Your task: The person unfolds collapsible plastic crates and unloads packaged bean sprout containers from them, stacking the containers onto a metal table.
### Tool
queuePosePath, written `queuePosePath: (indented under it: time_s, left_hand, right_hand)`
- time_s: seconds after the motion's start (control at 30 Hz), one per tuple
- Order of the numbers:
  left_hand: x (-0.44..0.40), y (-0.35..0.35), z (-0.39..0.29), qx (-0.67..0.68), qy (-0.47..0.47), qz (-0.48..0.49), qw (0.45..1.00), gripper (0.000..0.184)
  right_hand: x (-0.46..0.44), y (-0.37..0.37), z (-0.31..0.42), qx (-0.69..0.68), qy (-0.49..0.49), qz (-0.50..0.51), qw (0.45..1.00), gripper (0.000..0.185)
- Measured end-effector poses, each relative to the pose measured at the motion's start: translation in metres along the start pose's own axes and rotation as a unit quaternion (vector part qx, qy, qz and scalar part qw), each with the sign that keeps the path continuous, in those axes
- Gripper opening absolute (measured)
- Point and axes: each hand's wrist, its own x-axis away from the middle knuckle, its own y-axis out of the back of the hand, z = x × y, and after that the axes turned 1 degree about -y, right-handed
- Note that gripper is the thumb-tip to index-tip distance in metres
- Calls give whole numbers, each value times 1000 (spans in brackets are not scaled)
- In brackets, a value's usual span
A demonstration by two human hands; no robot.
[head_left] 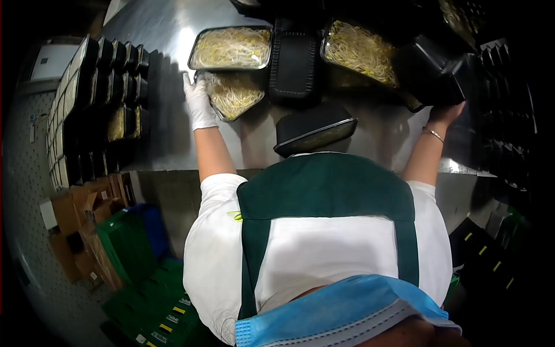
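Note:
My left hand (200, 105), in a white glove, grips the left edge of a tilted black tray of bean sprouts (234, 97). Another film-covered sprout tray (231, 49) sits just above and overlaps it. On the right, my right hand (448, 114), with a bracelet at the wrist, holds the near end of a tilted dark tray (430, 69); its fingers are partly hidden beneath. Beside that tray lies an open-topped view of more sprouts in a black tray (361, 52). An upturned black tray (292, 63) stands between both sides, and a tray on its side (315, 128) lies close to my apron.
Stacked packed trays (95, 92) rise at the left end of the metal table (162, 124); more dark stacks (503, 98) stand at the right. Below on the left are cardboard boxes (87, 225) and green crates (127, 237). Dark crates (480, 248) are low on the right.

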Motion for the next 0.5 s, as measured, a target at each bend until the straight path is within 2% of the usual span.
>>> queuePosePath:
  time_s: [0.03,0.1,0.17,0.23,0.3,0.37,0.43,0.47,0.5]
  left_hand:
    - [10,1,0,-26,14,-26,999,37]
    - [14,23,5,-119,-8,51,992,28]
    - [37,30,-4,-173,166,2,971,22]
    - [54,31,-17,-106,215,53,969,19]
    - [50,45,-1,-20,232,69,970,15]
    - [65,42,-9,26,174,22,984,8]
    - [79,51,-17,-33,127,-33,991,6]
    - [84,62,-21,-51,122,-62,989,8]
    - [88,80,-22,-4,98,-83,992,7]
  right_hand:
    - [0,7,1,-20,-3,-11,1000,45]
    - [7,19,10,-81,-51,24,995,58]
    - [29,5,35,-23,10,39,999,52]
    - [22,24,38,47,-51,63,996,51]
    - [17,42,42,117,-102,46,987,50]
    - [37,32,66,193,-85,37,977,49]
    - [55,19,89,163,-127,23,978,53]
    - [49,35,88,148,-144,18,978,55]
    - [61,28,94,132,-139,16,981,56]
